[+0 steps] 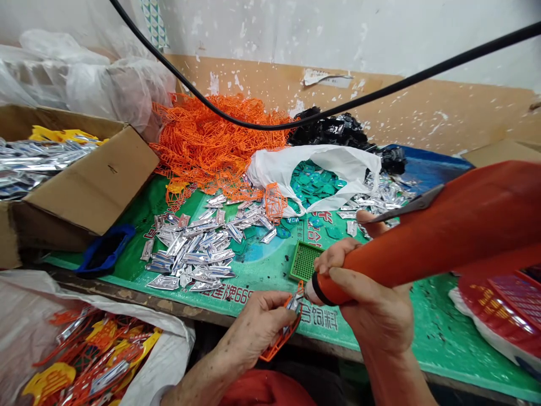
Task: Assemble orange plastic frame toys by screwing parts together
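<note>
Pinched between the thumb and fingers of my left hand [253, 327] is an orange plastic frame [276, 349] with a shiny silver piece [295, 303] against it. My right hand [378, 310] wraps around a red-orange electric screwdriver [414, 242] with a grey lever along its top. Its nose points down-left and meets the frame near the silver piece; whether a screw is there cannot be made out. Just behind the nose sits a small green mesh basket [305, 260]. Loose silver pieces [190, 248] lie in a heap beyond my left hand.
Orange frames [211, 135] pile up at the back, beside a white bag [270, 163] of green pieces and black parts [333, 129]. A cardboard box [97, 180] stands left, a sack [177, 338] lower left, a red basket [502, 304] right. A black cable [253, 125] hangs across.
</note>
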The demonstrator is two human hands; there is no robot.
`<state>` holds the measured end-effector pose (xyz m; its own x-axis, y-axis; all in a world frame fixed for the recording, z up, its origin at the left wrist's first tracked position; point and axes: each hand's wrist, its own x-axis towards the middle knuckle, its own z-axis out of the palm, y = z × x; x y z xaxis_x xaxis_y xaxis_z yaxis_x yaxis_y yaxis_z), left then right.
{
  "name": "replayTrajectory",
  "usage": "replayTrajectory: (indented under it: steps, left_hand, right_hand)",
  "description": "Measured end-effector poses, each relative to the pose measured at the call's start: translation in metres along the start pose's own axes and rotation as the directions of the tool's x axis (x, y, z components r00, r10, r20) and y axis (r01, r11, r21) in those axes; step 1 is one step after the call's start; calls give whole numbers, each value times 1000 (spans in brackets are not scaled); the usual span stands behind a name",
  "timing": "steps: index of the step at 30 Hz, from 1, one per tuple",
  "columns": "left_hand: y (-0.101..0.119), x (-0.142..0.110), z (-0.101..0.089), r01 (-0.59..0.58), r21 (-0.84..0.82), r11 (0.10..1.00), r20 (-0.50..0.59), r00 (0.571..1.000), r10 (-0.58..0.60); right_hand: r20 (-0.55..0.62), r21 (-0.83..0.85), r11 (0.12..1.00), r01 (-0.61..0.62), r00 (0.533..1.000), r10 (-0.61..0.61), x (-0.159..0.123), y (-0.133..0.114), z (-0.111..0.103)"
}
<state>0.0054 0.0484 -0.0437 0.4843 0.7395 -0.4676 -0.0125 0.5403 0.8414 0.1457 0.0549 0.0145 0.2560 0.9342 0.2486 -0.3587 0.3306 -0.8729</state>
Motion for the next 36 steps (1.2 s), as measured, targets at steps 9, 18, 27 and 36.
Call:
replayTrajectory:
  steps: [9,18,27,36]
  left_hand:
    - [-2,-3,3,-32,-37,999,8,999,33]
    - [-5,-3,5,-28,-64,998,-6,1000,27]
    - [-6,0,-8,-10,-57,998,-68,998,6]
    - [4,-7,-11,4,-143,990,-75,997,-15]
  right_hand:
    - [-35,-107,994,-12,999,9,-7,1,1]
    - [-35,-146,989,17,999,-22,-10,4,4]
    - [-166,-89,987,135,975,-149,15,-4,-13]
    - [-277,-293,948,128,937,-212,54,33,-51]
